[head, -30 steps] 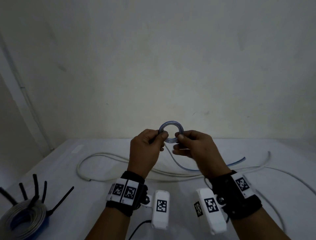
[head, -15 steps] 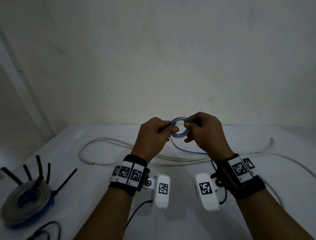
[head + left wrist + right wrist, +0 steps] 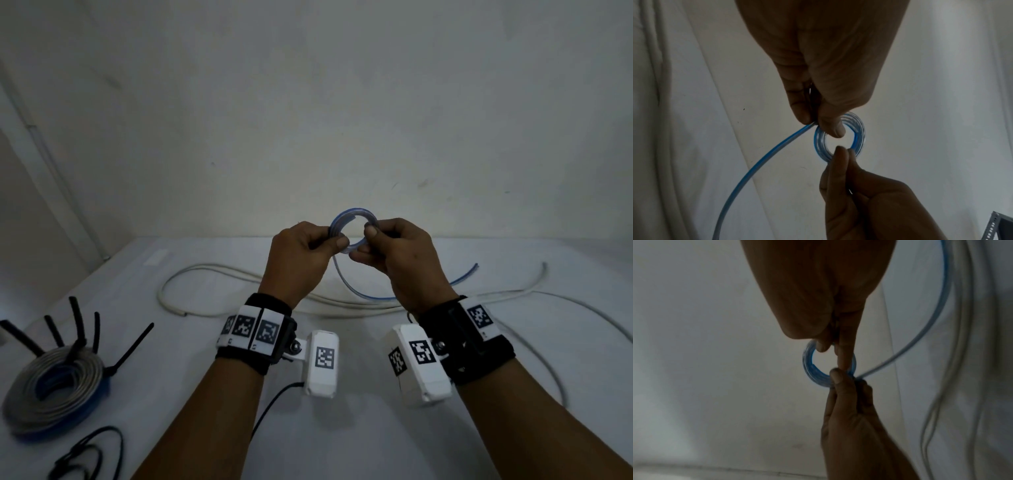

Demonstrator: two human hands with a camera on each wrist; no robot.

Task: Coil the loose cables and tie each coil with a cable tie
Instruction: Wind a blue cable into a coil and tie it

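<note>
Blue-and-clear cable (image 3: 363,297), tail trailing across the white table (image 3: 205,394), feeds the small coil (image 3: 352,219) you hold above it. Keep your left hand (image 3: 298,260) pinching the coil's left side and your right hand (image 3: 397,257) pinching its right; lay each new turn flat against the last. Translucent, tight turns look springy, so release neither pinch.

Bare table (image 3: 212,404) lies open at lower centre, while white cables (image 3: 239,274) cross mid-frame and a tied coil (image 3: 51,390) blocks the lower left.
</note>
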